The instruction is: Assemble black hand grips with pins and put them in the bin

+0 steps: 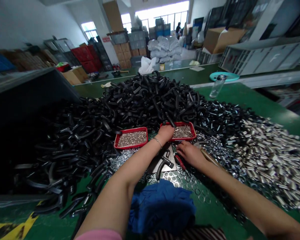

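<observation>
My left hand [166,133] reaches over the inner edge of the right red tray [194,134], fingers curled at the end of a black handle part [170,119] by the big heap. Small metal pins [182,132] fill that tray. Lower and to the right, my right hand [189,152] has its fingers bent down by the loose small metal parts; its fingertips are hidden. Red-handled pliers [180,162] lie just beside it, and a hammer [210,157] with a wooden handle rests under that wrist. A black curved handle with a metal fitting [165,163] lies on a metal plate [173,154] between my arms.
A heap of black handles [150,96] spans the table's back and left. The left red tray [146,135] holds small metal pieces. Metal sleeves [272,150] pile up at right; rings [197,191] and a blue cloth [162,206] lie in front. A clear bottle [217,87] stands behind.
</observation>
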### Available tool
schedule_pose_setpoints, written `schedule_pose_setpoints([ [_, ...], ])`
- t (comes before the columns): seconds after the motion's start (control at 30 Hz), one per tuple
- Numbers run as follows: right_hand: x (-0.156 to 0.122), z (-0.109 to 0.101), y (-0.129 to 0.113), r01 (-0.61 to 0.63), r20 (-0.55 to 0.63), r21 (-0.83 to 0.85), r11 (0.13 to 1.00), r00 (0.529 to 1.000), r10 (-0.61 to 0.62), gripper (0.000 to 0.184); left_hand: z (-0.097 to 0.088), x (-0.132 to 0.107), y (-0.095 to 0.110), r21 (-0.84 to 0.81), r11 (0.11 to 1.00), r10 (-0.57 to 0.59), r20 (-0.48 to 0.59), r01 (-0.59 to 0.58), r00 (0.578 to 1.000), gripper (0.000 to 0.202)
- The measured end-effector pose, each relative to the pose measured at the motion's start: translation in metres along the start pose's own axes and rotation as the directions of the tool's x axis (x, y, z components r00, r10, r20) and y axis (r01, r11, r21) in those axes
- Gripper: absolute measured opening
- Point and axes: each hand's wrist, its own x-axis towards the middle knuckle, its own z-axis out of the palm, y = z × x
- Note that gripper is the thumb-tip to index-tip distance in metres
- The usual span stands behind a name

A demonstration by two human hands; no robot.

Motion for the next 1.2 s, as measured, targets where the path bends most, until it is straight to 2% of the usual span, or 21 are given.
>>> schedule_pose_setpoints([
  [0.07,0.008,0.004,0.0,-0.008,0.022,-0.045,0.999,1.0,0.009,0.013,0.007,0.012,-0.002,-0.002,1.0,-0.01,0.029,0.01,1.0,0.026],
  [0.13,0.007,0.008,0.005,-0.006,0.026,-0.063,0.998,1.0,0.008,0.015,0.014,0.013,-0.005,-0.013,1.0,-0.008,0.035,0.009,0.999,0.026],
  [0.23,-0.001,0.012,0.013,-0.003,0.037,-0.046,0.999,0.999,0.005,0.021,0.024,0.009,-0.008,-0.037,0.999,-0.014,-0.018,0.013,1.0,0.027],
  [0.37,-0.007,0.009,0.021,0.027,0.022,0.184,0.983,0.999,-0.032,0.022,0.028,0.005,-0.009,-0.081,0.995,-0.06,-0.129,0.05,0.99,0.029],
  [0.43,-0.013,0.003,0.029,0.033,-0.038,0.32,0.947,0.999,-0.022,0.021,0.027,-0.002,-0.011,-0.244,0.968,-0.111,-0.216,0.056,0.97,0.025],
  [0.5,-0.026,-0.003,0.041,0.01,-0.114,0.347,0.938,0.993,0.031,0.02,0.027,-0.017,-0.016,-0.528,0.849,-0.193,-0.289,0.012,0.938,0.018],
  [0.57,-0.047,-0.008,0.055,-0.045,-0.158,0.253,0.967,0.984,0.087,0.021,0.03,-0.038,-0.02,-0.77,0.635,-0.255,-0.279,-0.057,0.926,0.016],
  [0.63,-0.071,-0.009,0.068,-0.11,-0.15,0.12,0.987,0.98,0.128,0.025,0.038,-0.061,-0.023,-0.885,0.46,-0.259,-0.213,-0.074,0.942,0.016],
  [0.7,-0.093,-0.007,0.076,-0.166,-0.119,0.023,0.986,0.979,0.168,0.031,0.047,-0.081,-0.022,-0.913,0.406,-0.245,-0.146,-0.035,0.958,0.011],
  [0.8,-0.111,0.001,0.08,-0.201,-0.063,-0.046,0.979,0.978,0.198,0.036,0.062,-0.094,-0.014,-0.857,0.514,-0.278,-0.147,0.018,0.949,0.009],
  [0.87,-0.111,0.004,0.081,-0.204,-0.043,-0.049,0.978,0.978,0.202,0.035,0.07,-0.095,-0.008,-0.796,0.604,-0.305,-0.197,0.03,0.932,0.007],
  [0.93,-0.104,0.003,0.085,-0.217,-0.012,-0.01,0.976,0.976,0.217,0.032,0.074,-0.093,-0.004,-0.762,0.646,-0.313,-0.215,0.041,0.925,0.008],
  [1.1,-0.089,-0.02,0.094,-0.299,0.198,0.148,0.943,0.943,0.268,0.028,0.076,-0.094,0.0,-0.734,0.677,-0.311,-0.222,0.051,0.924,0.009],
  [1.2,-0.091,-0.038,0.088,-0.248,0.125,0.151,0.957,0.965,0.231,0.029,0.074,-0.1,0.003,-0.645,0.764,-0.212,-0.288,-0.026,0.934,0.008],
])
